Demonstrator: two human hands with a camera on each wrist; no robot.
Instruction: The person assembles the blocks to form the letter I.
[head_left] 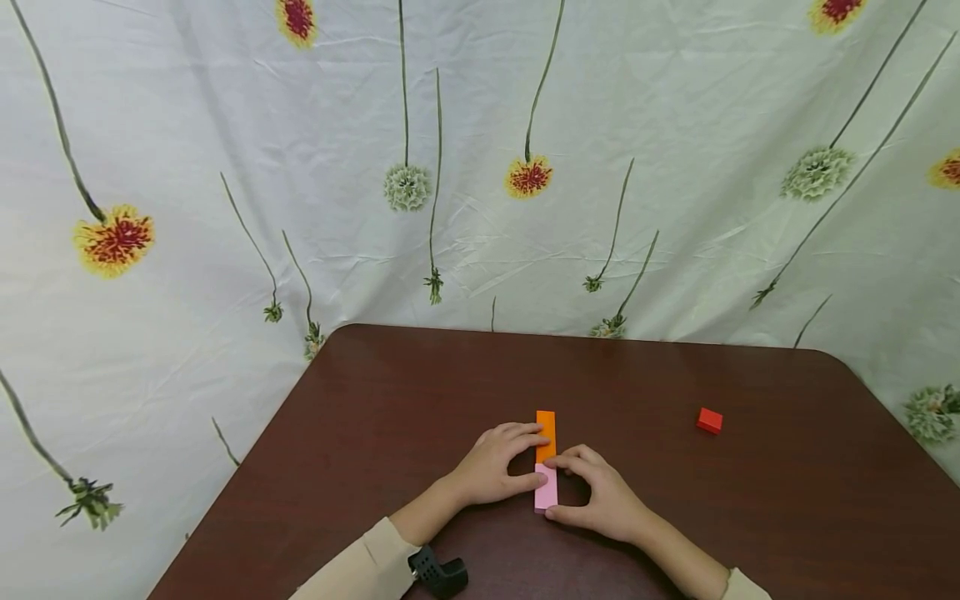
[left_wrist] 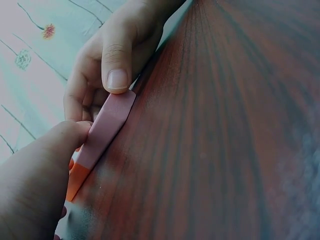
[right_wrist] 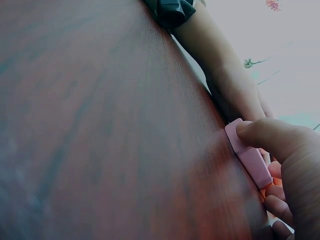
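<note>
An orange block (head_left: 546, 433) and a pink block (head_left: 546, 498) lie end to end in a straight line on the table, the pink one nearer me. My left hand (head_left: 491, 468) comes from the left; its extended fingertips rest on the orange block and its thumb touches the pink block. From the right, my right hand (head_left: 606, 498) pinches the pink block lengthwise, thumb at the near end and index finger by the joint. In the left wrist view the right thumb (left_wrist: 117, 79) presses on the pink block's end. The orange block is mostly hidden in both wrist views.
A small red block (head_left: 709, 421) lies farther back on the right of the dark brown table (head_left: 420, 375). Behind the table hangs a pale cloth (head_left: 480, 117) with flower prints. A black band (head_left: 438, 573) is on the left wrist.
</note>
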